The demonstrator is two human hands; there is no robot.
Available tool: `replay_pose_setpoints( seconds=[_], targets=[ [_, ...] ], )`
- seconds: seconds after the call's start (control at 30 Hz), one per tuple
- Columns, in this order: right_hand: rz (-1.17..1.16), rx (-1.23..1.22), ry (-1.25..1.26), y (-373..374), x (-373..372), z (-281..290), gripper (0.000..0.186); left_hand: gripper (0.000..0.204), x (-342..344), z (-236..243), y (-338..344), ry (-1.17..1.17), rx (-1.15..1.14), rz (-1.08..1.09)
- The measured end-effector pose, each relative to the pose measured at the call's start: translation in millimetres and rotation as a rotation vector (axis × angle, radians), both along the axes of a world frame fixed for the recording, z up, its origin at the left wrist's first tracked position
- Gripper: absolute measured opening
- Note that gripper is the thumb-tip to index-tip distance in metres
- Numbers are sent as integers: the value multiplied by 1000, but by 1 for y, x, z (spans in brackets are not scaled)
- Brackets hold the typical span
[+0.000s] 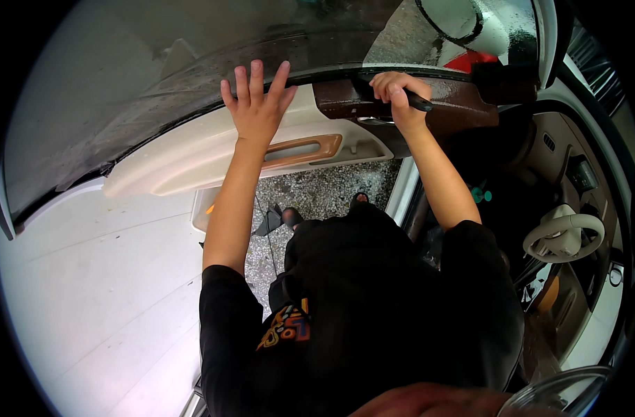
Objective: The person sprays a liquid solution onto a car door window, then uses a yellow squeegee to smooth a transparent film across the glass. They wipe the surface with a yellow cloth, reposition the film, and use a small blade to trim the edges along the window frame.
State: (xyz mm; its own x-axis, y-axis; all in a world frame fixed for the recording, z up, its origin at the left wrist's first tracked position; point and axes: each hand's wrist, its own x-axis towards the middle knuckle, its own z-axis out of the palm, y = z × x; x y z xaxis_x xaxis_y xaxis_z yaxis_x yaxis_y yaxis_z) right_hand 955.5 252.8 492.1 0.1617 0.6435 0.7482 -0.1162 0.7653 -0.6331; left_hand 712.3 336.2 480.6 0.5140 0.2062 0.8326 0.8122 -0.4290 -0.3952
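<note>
My left hand [257, 115] is open, fingers spread, in front of the lower edge of the car door's window [157, 97]; whether it touches the glass I cannot tell. To its right, my right hand [404, 96] is closed around a black-handled tool [420, 103]. The tool's working end is hidden by the hand and the window's lower edge. Below both hands runs the beige door panel [192, 154], with brown trim [456, 101] along its top and a tan pull handle [321, 147]. Wet patches show on the upper right glass.
The car's cabin opens on the right, with a beige steering wheel [560, 240] and dark seats. A large white surface [88, 278] fills the left. Speckled floor [303, 186] shows between the door and my body, with a thin dark cord [269, 240] hanging there.
</note>
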Motion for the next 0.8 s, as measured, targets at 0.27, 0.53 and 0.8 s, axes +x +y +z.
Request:
replay_pose_setpoints(
  seconds=[0.27, 0.53, 0.8],
  targets=[
    [73, -84, -36, 13, -57, -2, 22, 53, -27, 11, -11, 37, -179, -127],
    [-130, 17, -107, -2, -86, 27, 29, 51, 20, 33, -40, -376, -696, -870],
    [-620, 262, -1538, -2, -29, 61, 46, 37, -2, 29, -19, -236, -767, -806]
  ],
)
